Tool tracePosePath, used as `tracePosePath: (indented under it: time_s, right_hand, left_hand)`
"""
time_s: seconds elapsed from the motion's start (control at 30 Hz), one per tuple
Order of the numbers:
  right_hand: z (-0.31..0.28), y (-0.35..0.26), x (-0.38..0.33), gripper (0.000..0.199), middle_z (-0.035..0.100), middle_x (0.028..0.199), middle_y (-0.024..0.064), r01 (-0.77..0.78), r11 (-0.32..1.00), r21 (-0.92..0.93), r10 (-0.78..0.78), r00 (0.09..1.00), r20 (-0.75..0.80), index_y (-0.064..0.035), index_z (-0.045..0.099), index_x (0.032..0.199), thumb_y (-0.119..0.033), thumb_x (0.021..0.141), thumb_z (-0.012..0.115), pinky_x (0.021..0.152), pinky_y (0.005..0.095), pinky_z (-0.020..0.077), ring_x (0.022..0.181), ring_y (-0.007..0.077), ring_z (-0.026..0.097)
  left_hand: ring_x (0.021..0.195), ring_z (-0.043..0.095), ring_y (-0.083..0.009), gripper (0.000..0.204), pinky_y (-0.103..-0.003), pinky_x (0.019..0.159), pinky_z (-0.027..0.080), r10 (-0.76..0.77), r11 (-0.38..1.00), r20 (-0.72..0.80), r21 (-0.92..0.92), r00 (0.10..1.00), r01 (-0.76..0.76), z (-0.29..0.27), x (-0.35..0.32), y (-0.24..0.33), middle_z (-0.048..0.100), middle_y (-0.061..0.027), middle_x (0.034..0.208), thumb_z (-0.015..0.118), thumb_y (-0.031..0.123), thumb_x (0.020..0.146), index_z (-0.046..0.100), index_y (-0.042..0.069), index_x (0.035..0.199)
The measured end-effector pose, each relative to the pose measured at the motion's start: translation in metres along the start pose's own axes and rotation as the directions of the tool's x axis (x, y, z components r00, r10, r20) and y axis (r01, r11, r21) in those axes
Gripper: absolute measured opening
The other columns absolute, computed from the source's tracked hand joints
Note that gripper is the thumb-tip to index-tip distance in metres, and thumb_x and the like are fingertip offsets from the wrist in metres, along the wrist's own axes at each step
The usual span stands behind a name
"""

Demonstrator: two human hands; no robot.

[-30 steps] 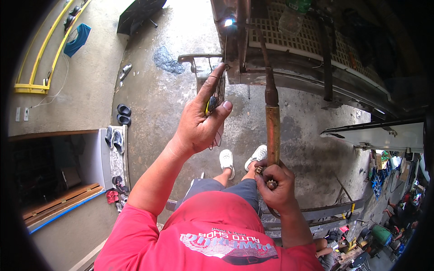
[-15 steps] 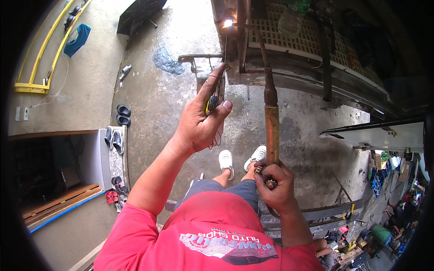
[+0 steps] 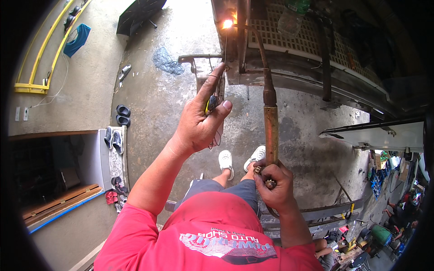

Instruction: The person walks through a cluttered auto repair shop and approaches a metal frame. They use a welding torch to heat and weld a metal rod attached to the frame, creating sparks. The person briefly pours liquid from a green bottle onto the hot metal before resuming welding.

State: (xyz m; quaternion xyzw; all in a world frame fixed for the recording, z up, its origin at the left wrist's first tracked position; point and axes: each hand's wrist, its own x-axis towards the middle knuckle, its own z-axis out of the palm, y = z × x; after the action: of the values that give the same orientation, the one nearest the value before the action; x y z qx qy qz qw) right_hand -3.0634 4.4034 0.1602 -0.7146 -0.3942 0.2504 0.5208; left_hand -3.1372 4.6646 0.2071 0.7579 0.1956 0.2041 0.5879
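Observation:
My right hand (image 3: 275, 180) grips the rear of a welding torch (image 3: 271, 131), closed round it beside its brass valve knobs. The torch's thin bent neck reaches up to a rusty metal frame (image 3: 242, 40), where its tip ends at a bright orange glow (image 3: 227, 24). In my left hand (image 3: 199, 115) is a thin filler wire (image 3: 225, 47) that runs past the stretched index finger up to the glow. A black and yellow object (image 3: 211, 104) sits between that hand's thumb and fingers; its kind I cannot make out. Loose wire coils hang below the hand.
A metal stand (image 3: 201, 57) stands just behind my left fingertip. A clear plastic bottle (image 3: 290, 22) rests on the slotted panel at upper right. A white panel (image 3: 384, 135) juts in from the right. Slippers (image 3: 123, 115) lie by the left wall, and a bench (image 3: 316, 212) crosses near my legs.
The glow at the torch tip is larger and more orange, lighting more of the metal. The torch has shifted very slightly left; my left hand looks unmoved.

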Motion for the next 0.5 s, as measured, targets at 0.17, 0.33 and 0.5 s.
tracePosePath:
  time_s: [0.17, 0.33, 0.5]
  right_hand:
    - [0.001, 0.0, -0.001, 0.018, 0.071, 0.104, 0.0125, -0.014, 1.0, 0.012, 0.014, 1.0, -0.002, -0.0054, 0.061, 0.089, 0.0, 0.082, 0.077, 0.069, 0.0352, 0.057, 0.084, 0.0242, 0.072]
    - [0.001, 0.002, 0.0, 0.018, 0.071, 0.104, 0.0127, 0.002, 1.0, 0.0, -0.002, 1.0, -0.004, -0.0053, 0.061, 0.089, 0.0, 0.082, 0.077, 0.069, 0.0354, 0.0568, 0.084, 0.0245, 0.072]
    - [0.001, 0.001, 0.0, 0.018, 0.071, 0.104, 0.0126, 0.004, 1.0, 0.004, -0.004, 1.0, -0.003, -0.0051, 0.061, 0.089, 0.001, 0.082, 0.077, 0.069, 0.0355, 0.0568, 0.084, 0.0248, 0.072]
  left_hand:
    - [0.134, 0.05, -0.0165, 0.071, -0.034, 0.114, 0.039, 0.087, 0.996, -0.044, -0.004, 0.995, -0.087, -0.001, -0.001, -0.022, 0.041, -0.0169, 0.16, 0.06, 0.015, 0.102, 0.027, 0.001, 0.163]
    - [0.131, 0.052, -0.015, 0.072, -0.032, 0.112, 0.04, 0.057, 0.996, -0.048, -0.063, 0.997, -0.06, 0.002, -0.001, -0.019, 0.043, -0.0157, 0.159, 0.061, 0.014, 0.101, 0.027, 0.001, 0.163]
    - [0.133, 0.051, -0.0156, 0.072, -0.033, 0.113, 0.039, -0.008, 1.0, -0.046, 0.028, 0.999, 0.009, 0.0, -0.001, -0.009, 0.043, -0.016, 0.159, 0.061, 0.014, 0.101, 0.027, 0.002, 0.163]
